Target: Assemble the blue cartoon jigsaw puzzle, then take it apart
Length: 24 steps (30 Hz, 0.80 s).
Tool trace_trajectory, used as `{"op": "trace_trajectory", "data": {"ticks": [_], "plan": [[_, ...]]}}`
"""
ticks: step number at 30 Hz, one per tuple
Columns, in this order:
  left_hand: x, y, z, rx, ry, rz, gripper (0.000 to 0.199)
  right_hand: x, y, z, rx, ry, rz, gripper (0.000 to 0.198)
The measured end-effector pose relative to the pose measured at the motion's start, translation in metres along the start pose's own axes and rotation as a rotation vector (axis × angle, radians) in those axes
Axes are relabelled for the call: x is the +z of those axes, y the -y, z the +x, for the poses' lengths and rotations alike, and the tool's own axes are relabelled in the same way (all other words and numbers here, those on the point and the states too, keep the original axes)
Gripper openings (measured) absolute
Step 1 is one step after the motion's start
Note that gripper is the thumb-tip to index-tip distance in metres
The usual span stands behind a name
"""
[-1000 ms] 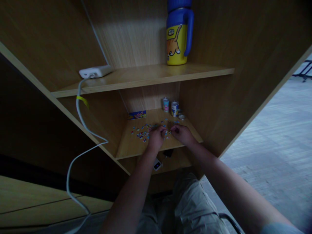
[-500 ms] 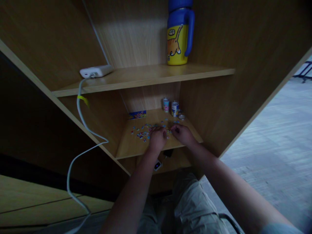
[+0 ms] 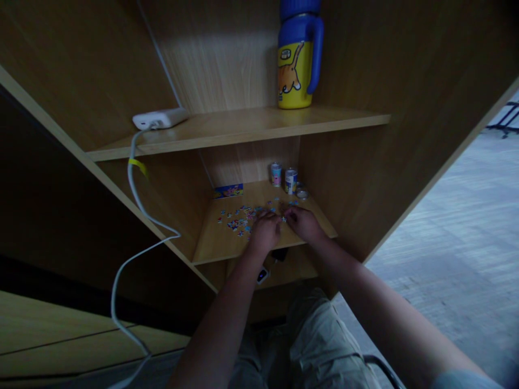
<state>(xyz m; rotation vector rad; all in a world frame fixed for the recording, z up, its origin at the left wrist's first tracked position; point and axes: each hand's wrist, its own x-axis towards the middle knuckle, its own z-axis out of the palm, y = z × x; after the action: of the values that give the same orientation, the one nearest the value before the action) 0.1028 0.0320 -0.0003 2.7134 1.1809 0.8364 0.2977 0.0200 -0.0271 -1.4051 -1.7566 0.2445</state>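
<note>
Many small jigsaw puzzle pieces [image 3: 241, 222] lie scattered over the middle shelf [image 3: 221, 249] of a wooden cabinet. My left hand [image 3: 266, 231] is low over the right part of the pieces, back of the hand up, its fingers curled and partly hidden. Close to its right, my right hand [image 3: 303, 222] has thumb and forefinger drawn together near the shelf surface. One light puzzle piece [image 3: 283, 219] shows in the narrow gap between the two hands' fingertips. Whatever either hand pinches is too small and dim to make out.
Two small printed cans [image 3: 276, 175] [image 3: 291, 181] stand at the back right beside round metal lids [image 3: 302, 193]. A blue picture card [image 3: 228, 190] leans at the back left. Above, a shelf holds a blue-yellow mug [image 3: 295, 70] and a white power bank [image 3: 160, 119] with a hanging cable [image 3: 132, 254].
My left hand has shifted slightly right, closer to my right hand. My right hand stays nearly in place, and the light piece between them shows more clearly.
</note>
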Motion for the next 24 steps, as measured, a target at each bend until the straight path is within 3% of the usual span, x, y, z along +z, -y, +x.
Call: {"op": "trace_trajectory", "data": {"ticks": [10,24], "plan": [[-0.0007,0.0008,-0.0012,-0.032,-0.034,-0.054,0.036,-0.0029,0.0042,-0.0002,0.032,-0.007,-0.008,0.015],[0.0013,0.0035,0.0012,0.028,0.017,-0.034,0.029,0.0005,0.0020,-0.0008,-0.016,0.017,-0.057,0.015]]}}
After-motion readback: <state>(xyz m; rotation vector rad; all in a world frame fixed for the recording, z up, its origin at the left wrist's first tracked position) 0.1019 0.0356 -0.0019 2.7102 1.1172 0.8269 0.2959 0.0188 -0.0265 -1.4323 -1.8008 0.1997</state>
